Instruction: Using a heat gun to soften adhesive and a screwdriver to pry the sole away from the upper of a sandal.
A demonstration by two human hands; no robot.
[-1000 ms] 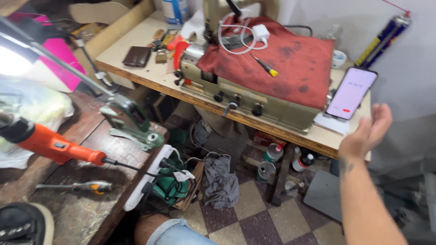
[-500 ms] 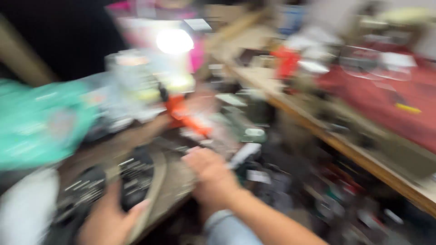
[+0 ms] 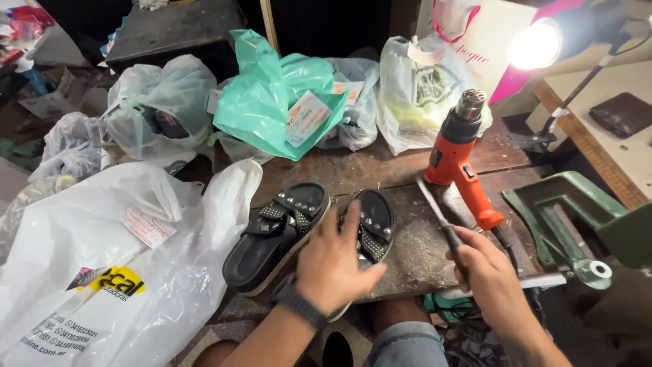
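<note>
**Hands set on sandal and blade**

Hands are placed at the front edge of the desk (image 3: 407, 170), and the scene is read from left to right. At far left a large white plastic bag (image 3: 102, 265) is spread over the desk, with more tied bags, grey and green (image 3: 278, 95), heaped behind it. Beside the white bag two black studded sandals lie side by side: the left sandal (image 3: 275, 234) is untouched, while the right sandal (image 3: 373, 221) is pressed flat under the left hand (image 3: 333, 261), whose fingers are spread open over its heel end. Further right, a thin metal blade tool (image 3: 438, 217) is gripped by its dark handle in the closed right hand (image 3: 485, 268), the tip angled up and away, close to the sandal but apart from it. Just behind the blade an orange heat gun (image 3: 458, 160) rests on the desk, nozzle up. At far right a green cast-metal press (image 3: 570, 211) is seen, under a bright lamp (image 3: 536, 44).

For the work to be done well, the sandal is best kept pinned firmly, the spread fingers held clear of the blade's path, and the blade kept low along the sole edge. The heat gun's nozzle may be hot and is best avoided.
</note>
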